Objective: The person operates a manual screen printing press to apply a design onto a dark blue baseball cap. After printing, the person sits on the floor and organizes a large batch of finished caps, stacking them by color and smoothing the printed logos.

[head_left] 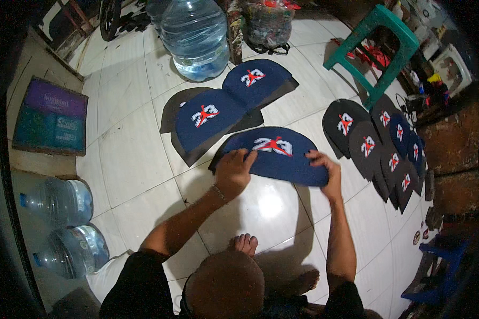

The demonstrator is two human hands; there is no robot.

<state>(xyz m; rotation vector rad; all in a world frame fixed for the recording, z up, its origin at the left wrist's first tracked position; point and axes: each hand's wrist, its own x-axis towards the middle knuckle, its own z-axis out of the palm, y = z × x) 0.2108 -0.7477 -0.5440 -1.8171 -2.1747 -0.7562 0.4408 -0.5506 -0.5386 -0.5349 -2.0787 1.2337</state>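
- The floor [125, 178] is white glossy tile with thin dark joints, and a bright light glares off it just below the panel.
- The navy panel [282, 164], half-round with a white and red patch [274, 147], is in the middle, between both hands, its curved edge facing away from the person.
- The left hand [233, 175] has bent fingers on the panel's left end, one reaching to the patch; whether it grips, I cannot tell.
- The right hand [329, 173] has curled fingers on the right end; I cannot tell if they pinch it.
- Beyond, two more navy panels [226, 117] overlap on the floor, dark pieces [171, 109] showing under them.
- To the right lies a spread [363, 162] of overlapping black and navy panels with like patches.
- At the top stand a big water bottle [196, 40] and a stuffed clear bag [270, 26].
- A green stool [386, 40] is at upper right, a blue stool [442, 271] at lower right.
- Along the left are two clear bottles [72, 226] and a purple and teal board [50, 117].
- A bare foot [246, 243] rests on the tiles, near the person's shadow.
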